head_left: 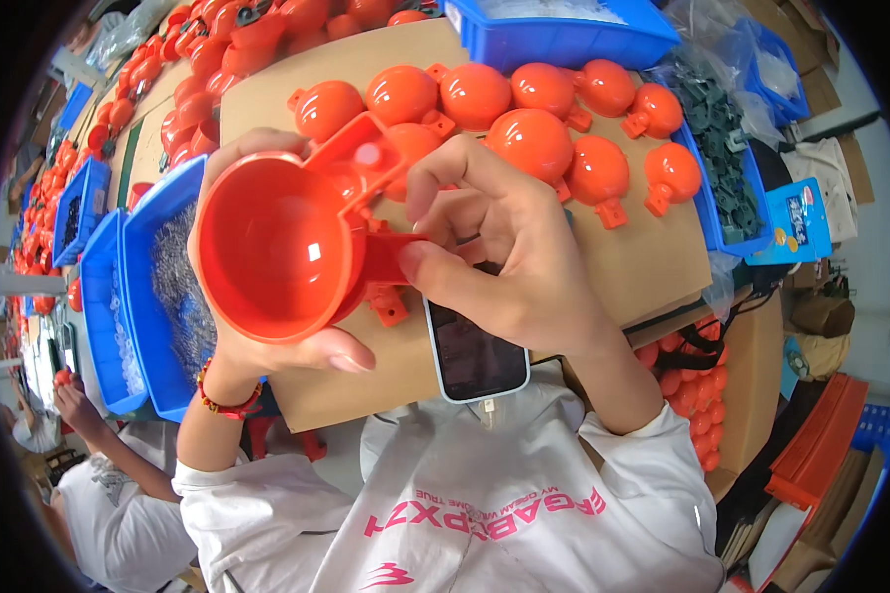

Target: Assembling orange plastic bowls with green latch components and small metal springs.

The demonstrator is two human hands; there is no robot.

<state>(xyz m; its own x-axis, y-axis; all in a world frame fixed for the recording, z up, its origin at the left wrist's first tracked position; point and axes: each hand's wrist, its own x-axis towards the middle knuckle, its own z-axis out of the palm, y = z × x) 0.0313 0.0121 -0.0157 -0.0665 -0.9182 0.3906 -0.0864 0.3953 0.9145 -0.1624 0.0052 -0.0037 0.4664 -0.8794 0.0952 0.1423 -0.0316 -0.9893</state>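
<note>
A hollow red plastic bowl-shaped part [272, 247] is tilted in the air, its round open side facing me. My left hand [242, 351] is wrapped round it from behind and below, with the thumb along the lower rim. A square red frame stands out from its upper right side. Just below that frame, my right hand [524, 257] pinches a flat red tab [386, 259] between thumb and fingers; I cannot tell whether the tab is one piece with the bowl. Several similar red domed parts [529, 143] lie open side down on the cardboard [653, 267] beyond my hands.
A phone [480, 351] lies on the cardboard's near edge. Blue bins stand around: one [163, 267] with metal bits at left, one [564, 40] at the back, one [761, 198] with dark green parts at right. More red parts fill a box [702, 405] below right. A co-worker [119, 494] sits at left.
</note>
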